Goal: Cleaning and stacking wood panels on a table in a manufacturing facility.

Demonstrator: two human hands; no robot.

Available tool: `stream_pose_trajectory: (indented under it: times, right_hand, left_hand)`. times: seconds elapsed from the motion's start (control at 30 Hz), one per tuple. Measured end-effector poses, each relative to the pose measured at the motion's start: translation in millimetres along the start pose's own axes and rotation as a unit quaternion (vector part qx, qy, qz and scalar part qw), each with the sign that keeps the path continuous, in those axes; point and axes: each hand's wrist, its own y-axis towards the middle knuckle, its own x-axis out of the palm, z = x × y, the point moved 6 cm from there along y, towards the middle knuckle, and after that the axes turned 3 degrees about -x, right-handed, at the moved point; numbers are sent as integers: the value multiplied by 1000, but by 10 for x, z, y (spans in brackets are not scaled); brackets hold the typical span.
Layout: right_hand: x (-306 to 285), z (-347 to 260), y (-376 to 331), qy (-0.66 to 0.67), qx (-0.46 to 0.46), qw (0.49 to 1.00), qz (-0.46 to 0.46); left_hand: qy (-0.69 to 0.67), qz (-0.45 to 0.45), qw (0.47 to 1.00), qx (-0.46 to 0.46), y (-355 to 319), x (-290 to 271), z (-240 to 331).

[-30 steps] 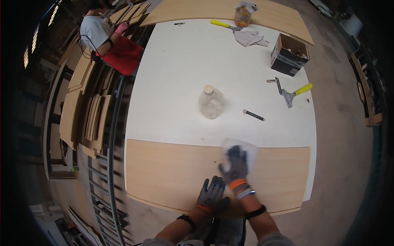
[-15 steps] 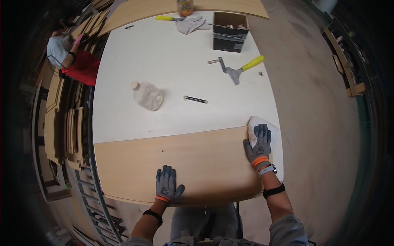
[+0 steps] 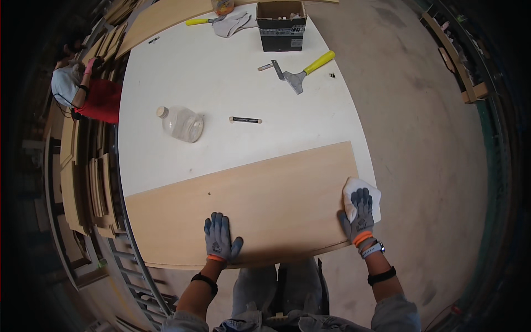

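Note:
A long light-brown wood panel [image 3: 276, 199] lies along the near side of the white table [image 3: 221, 61]. Flat on the panel near its front edge rests my left hand [image 3: 219, 237], in a grey glove with its fingers stretched out. At the panel's right end, a white cloth [image 3: 353, 193] is under my right hand [image 3: 360, 213], also gloved. That hand presses the cloth with straight fingers, and part of the cloth hangs over past the panel's end. A small dark mark [image 3: 209, 193] shows on the panel's surface.
Farther back are a clear jug [image 3: 183, 125], a black marker [image 3: 245, 120], a yellow-handled scraper [image 3: 304, 73], a small metal square [image 3: 277, 70], a black box [image 3: 281, 34] and a rag [image 3: 232, 24]. A co-worker [image 3: 83, 94] in a red apron stands at left beside stacked boards [image 3: 72, 188].
My right hand has slid the cloth toward me along the panel's right end. The left hand stays flat on the panel. The whole view has shifted and turned slightly.

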Motion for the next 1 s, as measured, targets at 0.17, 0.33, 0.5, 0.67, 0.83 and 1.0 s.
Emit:
stream_pose_trajectory:
  times: [0.17,0.33,0.5,0.67,0.83,1.0]
  right_hand:
    - [149,-152,-752,11,55,998,-8]
    - [377,-689,-1128,145,62,986,59]
    - [464,-2140,-1246,406,9,907,108]
    - [1036,-2547,-1462,824,144,536,-112]
    - [217,-2042,-1790,943,114,313,-12]
    - [93,-1264,-1972,827,232,398,323]
  left_hand:
    - [-1,12,1000,16,-35,-44,-3]
    - [-3,40,999,28,-52,-58,-1]
    - [-23,76,996,38,-110,-90,-88]
    - [-285,-163,938,-115,-313,-268,-478]
    - [-144,-229,953,-135,-1513,-372,-1167]
    - [-114,-170,963,-176,-2267,-237,-1444]
